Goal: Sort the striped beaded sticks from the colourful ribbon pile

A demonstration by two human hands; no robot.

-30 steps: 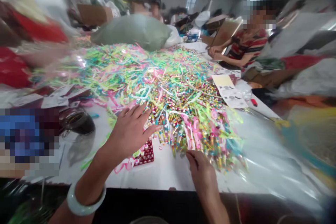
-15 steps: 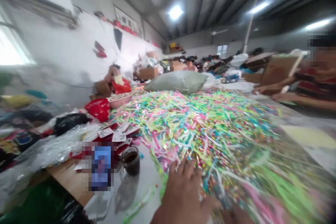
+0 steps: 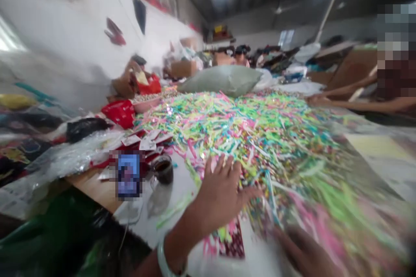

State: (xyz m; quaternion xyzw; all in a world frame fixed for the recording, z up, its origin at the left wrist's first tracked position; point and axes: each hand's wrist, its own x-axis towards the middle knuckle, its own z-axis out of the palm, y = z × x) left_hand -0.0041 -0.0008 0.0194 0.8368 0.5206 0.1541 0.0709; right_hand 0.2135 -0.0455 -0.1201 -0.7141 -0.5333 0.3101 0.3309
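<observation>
My left hand (image 3: 221, 190) lies palm down with fingers spread at the near edge of a pile of bright strips (image 3: 221, 125) in green, pink, white and blue. Small shiny multicoloured bits are mixed among the strips. A pale bangle (image 3: 161, 255) circles my left wrist. Below that palm, a dark red spotted piece (image 3: 234, 244) rests on the white tabletop (image 3: 256, 259), with a few pink and green strips beside it. At the lower right, my right hand (image 3: 305, 246) is smeared by motion near the pile's edge; its fingers are not clear.
A glass of dark drink (image 3: 163, 169) stands left of my hand, beside a propped phone (image 3: 128, 177). Red packets (image 3: 151, 143) and clear plastic (image 3: 78, 160) lie beyond. A large grey-green sack (image 3: 224, 80) sits behind the pile. A co-worker's arms (image 3: 351, 95) reach in at the right.
The view has tipped downward. My left hand shows farther forward over the pile's edge, with forearm and bangle now visible. The dark red piece has come into sight; more of my right hand shows.
</observation>
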